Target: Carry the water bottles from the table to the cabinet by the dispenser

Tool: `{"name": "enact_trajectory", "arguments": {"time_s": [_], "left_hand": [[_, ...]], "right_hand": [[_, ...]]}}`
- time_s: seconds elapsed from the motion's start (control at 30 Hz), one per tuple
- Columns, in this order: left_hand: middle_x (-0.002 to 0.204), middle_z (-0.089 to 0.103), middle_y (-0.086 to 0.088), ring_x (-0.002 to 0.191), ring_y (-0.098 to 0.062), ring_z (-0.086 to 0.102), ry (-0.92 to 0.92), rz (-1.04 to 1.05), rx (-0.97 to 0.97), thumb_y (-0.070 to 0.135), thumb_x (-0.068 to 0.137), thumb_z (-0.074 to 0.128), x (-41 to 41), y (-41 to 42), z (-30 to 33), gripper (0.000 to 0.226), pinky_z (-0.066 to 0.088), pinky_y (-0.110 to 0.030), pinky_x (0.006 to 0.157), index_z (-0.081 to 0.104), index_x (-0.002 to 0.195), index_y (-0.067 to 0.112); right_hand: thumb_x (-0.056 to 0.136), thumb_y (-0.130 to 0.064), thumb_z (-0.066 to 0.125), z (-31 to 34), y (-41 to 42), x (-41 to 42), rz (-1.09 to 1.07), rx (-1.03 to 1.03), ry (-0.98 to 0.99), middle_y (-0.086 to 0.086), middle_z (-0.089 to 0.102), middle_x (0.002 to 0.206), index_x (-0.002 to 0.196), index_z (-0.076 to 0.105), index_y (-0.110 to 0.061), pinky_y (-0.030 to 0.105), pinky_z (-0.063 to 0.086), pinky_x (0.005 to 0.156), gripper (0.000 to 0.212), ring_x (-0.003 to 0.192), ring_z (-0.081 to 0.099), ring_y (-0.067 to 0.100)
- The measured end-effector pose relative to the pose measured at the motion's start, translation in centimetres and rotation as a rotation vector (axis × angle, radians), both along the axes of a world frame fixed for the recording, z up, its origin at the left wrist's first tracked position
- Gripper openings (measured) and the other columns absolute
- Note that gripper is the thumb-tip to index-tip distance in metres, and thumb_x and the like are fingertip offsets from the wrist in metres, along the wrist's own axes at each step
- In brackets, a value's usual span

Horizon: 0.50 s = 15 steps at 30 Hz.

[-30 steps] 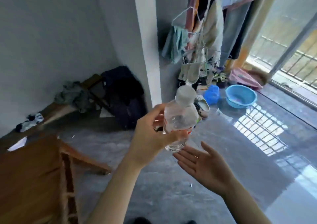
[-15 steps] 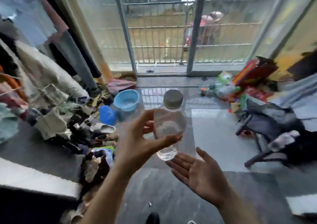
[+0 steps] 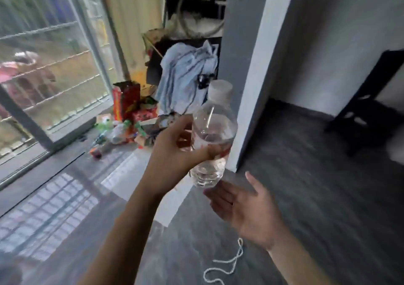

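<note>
**One bottle in hand, cabinet nowhere in sight yet**

One water bottle (image 3: 213, 136) is up in the air, upright, white cap on top, roughly half full by the look of it. The left hand (image 3: 175, 151) has it round the middle, thumb across the front and fingers (image 3: 185, 135) curled behind, so that's a proper grasp. The right hand (image 3: 244, 206) sits just below the bottle's base, palm up, fingers straight and relaxed, holding nothing. Can't tell if it's actually touching the bottom or just hovering under it.

Beyond the fingers there's a white pillar (image 3: 251, 77), a blue-striped cloth (image 3: 185, 75) draped over stuff, and a heap of colourful packets (image 3: 129, 107) on the floor by the window (image 3: 50, 66). A white string (image 3: 227, 263) lies on the floor below the right hand. No cabinet or dispenser visible, so I'd call this mid-carry.

Tips for this bit, imo: keep the bottle vertical, keep that spare palm under it as a backstop, don't squeeze thin plastic too hard, and step over that string.
</note>
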<state>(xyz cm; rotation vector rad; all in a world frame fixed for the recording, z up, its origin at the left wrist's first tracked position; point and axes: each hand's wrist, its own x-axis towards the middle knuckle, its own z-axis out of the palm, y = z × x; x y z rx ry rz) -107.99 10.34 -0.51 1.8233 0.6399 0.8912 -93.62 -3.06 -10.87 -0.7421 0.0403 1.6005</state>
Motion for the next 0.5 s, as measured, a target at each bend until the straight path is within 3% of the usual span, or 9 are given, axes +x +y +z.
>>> {"name": "enact_trajectory", "arguments": {"time_s": [0.1,0.2,0.27,0.4,0.5], "left_hand": [[0.105,0.078,0.0,0.102,-0.026,0.073,-0.024,-0.154,-0.039,0.042,0.064,0.084,5.0,-2.1,0.1,0.057,0.057,-0.056,0.093,0.07,0.115,0.021],[0.105,0.078,0.001,0.104,-0.028,0.072,0.005,-0.285,-0.052,0.042,0.065,0.086,9.4,-4.5,0.2,0.051,0.056,-0.056,0.096,0.07,0.112,0.03],[0.105,0.077,0.002,0.104,-0.026,0.072,0.028,-0.363,-0.047,0.038,0.068,0.088,12.1,-6.1,0.1,0.049,0.057,-0.054,0.095,0.07,0.113,0.031],[0.098,0.078,0.005,0.093,-0.012,0.073,0.06,-0.469,-0.025,0.023,0.074,0.091,17.1,-9.4,0.4,0.045,0.059,-0.028,0.086,0.07,0.113,0.024],[0.097,0.078,0.006,0.089,-0.009,0.073,0.068,-0.528,-0.015,0.022,0.076,0.088,20.8,-11.7,1.1,0.042,0.058,-0.022,0.083,0.07,0.114,0.023]], "right_hand": [[0.066,-0.045,0.083,0.6,-4.7,3.2,-0.143,0.047,0.002,0.026,0.062,0.131,0.123,0.065,0.006,0.045,0.054,0.094,0.078,0.118,0.063,0.037],[0.067,-0.044,0.083,0.9,-8.9,5.7,-0.268,0.06,0.004,0.026,0.059,0.135,0.13,0.06,0.007,0.046,0.054,0.095,0.084,0.123,0.06,0.037],[0.057,-0.039,0.092,0.8,-11.2,7.1,-0.327,0.084,0.033,0.027,0.06,0.133,0.127,0.061,0.008,0.047,0.054,0.095,0.09,0.123,0.06,0.038],[0.054,-0.035,0.094,1.1,-15.2,9.9,-0.4,0.117,0.048,0.029,0.061,0.129,0.121,0.064,0.01,0.047,0.056,0.092,0.086,0.122,0.061,0.04],[0.054,-0.036,0.094,1.4,-17.7,12.4,-0.456,0.122,0.045,0.03,0.058,0.133,0.125,0.061,0.011,0.048,0.055,0.094,0.091,0.123,0.06,0.04]]}}
